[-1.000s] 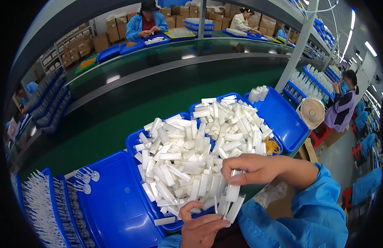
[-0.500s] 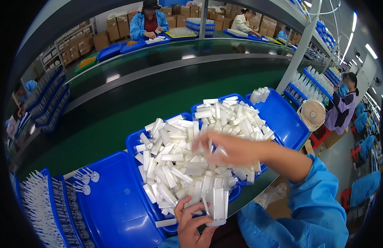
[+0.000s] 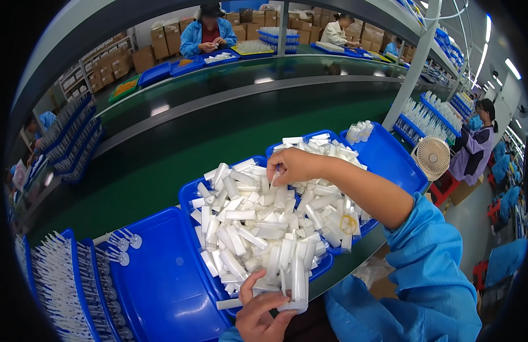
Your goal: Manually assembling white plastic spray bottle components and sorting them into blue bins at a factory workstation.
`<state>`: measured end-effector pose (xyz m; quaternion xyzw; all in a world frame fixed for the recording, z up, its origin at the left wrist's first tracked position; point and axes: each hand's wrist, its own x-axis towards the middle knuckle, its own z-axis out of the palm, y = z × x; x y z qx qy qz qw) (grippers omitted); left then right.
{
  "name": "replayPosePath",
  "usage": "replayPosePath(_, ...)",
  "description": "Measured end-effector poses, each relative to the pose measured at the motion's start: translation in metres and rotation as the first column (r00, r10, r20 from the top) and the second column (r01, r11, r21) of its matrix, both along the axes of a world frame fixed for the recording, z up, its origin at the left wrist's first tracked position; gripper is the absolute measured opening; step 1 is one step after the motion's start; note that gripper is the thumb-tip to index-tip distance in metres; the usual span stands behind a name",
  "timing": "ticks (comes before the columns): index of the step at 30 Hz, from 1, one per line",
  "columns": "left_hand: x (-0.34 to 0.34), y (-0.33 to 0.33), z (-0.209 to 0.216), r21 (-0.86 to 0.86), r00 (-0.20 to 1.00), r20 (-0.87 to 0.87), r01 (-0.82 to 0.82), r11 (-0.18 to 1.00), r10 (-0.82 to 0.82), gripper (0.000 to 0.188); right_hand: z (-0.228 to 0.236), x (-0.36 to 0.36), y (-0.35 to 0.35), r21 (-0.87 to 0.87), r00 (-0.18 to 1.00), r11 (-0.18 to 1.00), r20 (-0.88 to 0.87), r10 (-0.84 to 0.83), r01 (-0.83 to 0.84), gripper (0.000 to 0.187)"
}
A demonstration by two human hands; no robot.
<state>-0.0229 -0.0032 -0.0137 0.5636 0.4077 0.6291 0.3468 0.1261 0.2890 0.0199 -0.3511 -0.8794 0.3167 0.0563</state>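
My left hand is closed around a small upright bundle of white tubes with clear outer walls, low at the front of the heap. Farther off, my right hand reaches over the heap with its fingertips pinched on a white tube. Beneath both hands, loose white tubes fill a blue tray. More such tubes heap up in a second blue tray to its right, partly hidden by my right forearm.
At left, a blue tray carries a few clear stemmed parts, beside racks of similar parts. Another blue tray holds a small tube cluster. A green conveyor runs behind. A fan and a metal post stand right. Co-workers sit beyond.
My right hand, blurred and lower before, has moved away from me and now pinches a tube. The left hand keeps its bundle, shifted slightly left.
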Motion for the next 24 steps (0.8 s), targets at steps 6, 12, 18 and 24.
replayPosePath(6,0.004,0.006,0.006,0.058,0.993,-0.106,-0.048,0.997,0.054,0.010,0.013,0.011,-0.045,-0.276,0.814,0.918,-0.435,-0.384,0.285,0.020)
replayPosePath(12,0.010,0.008,0.008,0.109,0.982,-0.188,0.004,0.994,0.016,0.007,0.017,0.020,-0.109,-0.549,0.743,0.826,-0.500,-0.444,0.124,0.023)
replayPosePath(18,0.013,0.010,0.015,0.140,0.945,-0.328,0.054,0.989,-0.005,0.010,0.015,0.026,-0.128,-0.381,0.717,0.900,-0.565,-0.409,0.213,0.036)
replayPosePath(24,0.016,0.010,0.015,0.110,0.919,-0.392,0.089,0.990,-0.039,0.012,0.016,0.021,-0.133,-0.396,0.759,0.891,-0.504,-0.413,0.222,0.035)
